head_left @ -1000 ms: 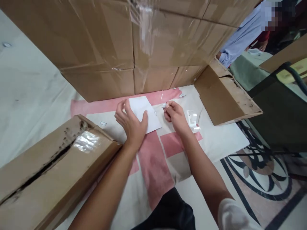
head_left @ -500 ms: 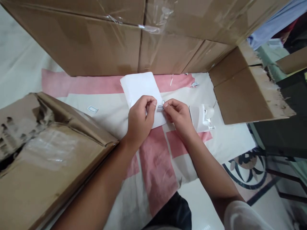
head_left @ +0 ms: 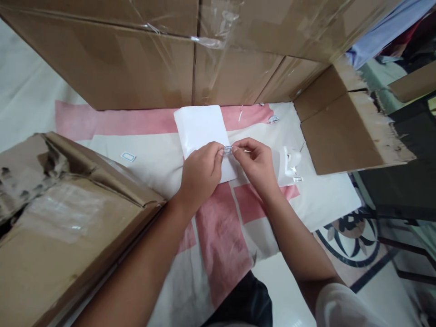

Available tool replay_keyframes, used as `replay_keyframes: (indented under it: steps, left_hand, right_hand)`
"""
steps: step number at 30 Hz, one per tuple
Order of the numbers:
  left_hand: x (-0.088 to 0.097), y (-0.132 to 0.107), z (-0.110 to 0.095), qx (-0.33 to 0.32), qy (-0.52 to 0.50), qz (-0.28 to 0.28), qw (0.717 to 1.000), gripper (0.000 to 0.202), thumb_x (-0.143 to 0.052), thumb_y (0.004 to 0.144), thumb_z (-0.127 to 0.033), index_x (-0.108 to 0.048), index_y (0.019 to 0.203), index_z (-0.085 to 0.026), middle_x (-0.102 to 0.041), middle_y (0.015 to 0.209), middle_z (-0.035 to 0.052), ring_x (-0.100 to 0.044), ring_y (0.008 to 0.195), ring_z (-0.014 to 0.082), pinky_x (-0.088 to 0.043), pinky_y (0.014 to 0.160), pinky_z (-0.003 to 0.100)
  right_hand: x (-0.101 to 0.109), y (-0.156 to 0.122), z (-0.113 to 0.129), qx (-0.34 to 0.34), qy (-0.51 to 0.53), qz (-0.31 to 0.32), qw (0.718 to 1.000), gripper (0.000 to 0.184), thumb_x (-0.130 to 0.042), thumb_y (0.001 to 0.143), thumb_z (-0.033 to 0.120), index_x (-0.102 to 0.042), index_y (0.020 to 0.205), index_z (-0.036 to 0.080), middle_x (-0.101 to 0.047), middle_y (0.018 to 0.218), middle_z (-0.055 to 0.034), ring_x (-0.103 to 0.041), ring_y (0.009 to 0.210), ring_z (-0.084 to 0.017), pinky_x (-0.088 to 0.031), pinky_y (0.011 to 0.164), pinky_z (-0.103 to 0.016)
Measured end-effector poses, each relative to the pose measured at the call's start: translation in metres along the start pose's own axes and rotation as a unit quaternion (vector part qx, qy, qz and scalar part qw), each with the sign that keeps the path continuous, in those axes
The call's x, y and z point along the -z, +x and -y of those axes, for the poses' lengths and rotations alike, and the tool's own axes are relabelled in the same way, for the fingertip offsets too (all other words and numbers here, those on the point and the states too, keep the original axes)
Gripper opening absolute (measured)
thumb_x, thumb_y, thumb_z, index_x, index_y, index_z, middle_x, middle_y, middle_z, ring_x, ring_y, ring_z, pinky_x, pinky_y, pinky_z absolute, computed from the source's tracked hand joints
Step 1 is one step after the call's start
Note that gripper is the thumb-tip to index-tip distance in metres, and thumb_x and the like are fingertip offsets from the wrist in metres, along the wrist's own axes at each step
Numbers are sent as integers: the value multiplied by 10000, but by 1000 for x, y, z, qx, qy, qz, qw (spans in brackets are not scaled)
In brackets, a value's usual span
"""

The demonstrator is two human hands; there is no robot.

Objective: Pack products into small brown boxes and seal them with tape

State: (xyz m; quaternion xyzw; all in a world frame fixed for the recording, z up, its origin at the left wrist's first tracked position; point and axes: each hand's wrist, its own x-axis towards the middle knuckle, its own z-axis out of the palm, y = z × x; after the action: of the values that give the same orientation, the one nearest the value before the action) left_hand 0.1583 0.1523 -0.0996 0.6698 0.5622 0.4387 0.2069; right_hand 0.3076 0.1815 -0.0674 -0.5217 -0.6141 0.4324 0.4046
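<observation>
A small white sticker label [head_left: 228, 149] with a dark bluish rounded outline is held between my two hands. My left hand [head_left: 203, 169] pinches its left end between thumb and forefinger, and my right hand [head_left: 254, 160] pinches the right end the same way. Below them lies a white sheet or envelope [head_left: 200, 126], partly covered by my fingers. A similar label with a blue outline [head_left: 128, 156] rests on the cloth at the left. Right of my right hand is a clear plastic packet [head_left: 291, 162] with something white in it; its left part is hidden.
A large taped cardboard box [head_left: 143, 68] walls off the back, its open flap [head_left: 340, 127] standing at the right. Another torn box [head_left: 68, 254] sits close to my left forearm. A crumpled scrap [head_left: 273, 119] lies on the pink and white cloth [head_left: 221, 236].
My hands have come closer together, and my left fingers now grip the label's left end too. The label has turned to lie level between them. The view has shifted slightly.
</observation>
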Motion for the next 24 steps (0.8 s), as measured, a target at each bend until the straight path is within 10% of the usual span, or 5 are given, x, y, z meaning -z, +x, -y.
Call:
replay_keyframes:
  steps: [15,20,24]
  left_hand:
    - [-2,0,1,-5,27,-15,999,196,-441,1004,-235,-627,949,-212,-713,894,29,-633,812,191,-427,727,319]
    - [-6,-3,3,-18,28,-90,995,285,-584,958,-290,-574,1230,-205,-671,944,16,-628,790,159,-457,699,286]
    - [-3,-4,1,-67,30,-132,989,129,-617,941,-258,-630,1058,-205,-644,936,20,-615,785,144,-465,692,267]
  right_hand:
    - [13,9,-1,4,-19,75,997,247,-681,839,363,-665,717,149,-536,619,20,-428,559,-95,-349,535,-247]
    - [11,9,-5,-1,20,76,997,296,-676,873,430,-654,766,155,-476,607,40,-372,535,-84,-334,523,-241]
    - [10,7,-4,25,25,72,997,338,-677,892,481,-636,783,163,-476,632,36,-383,551,-90,-340,534,-243]
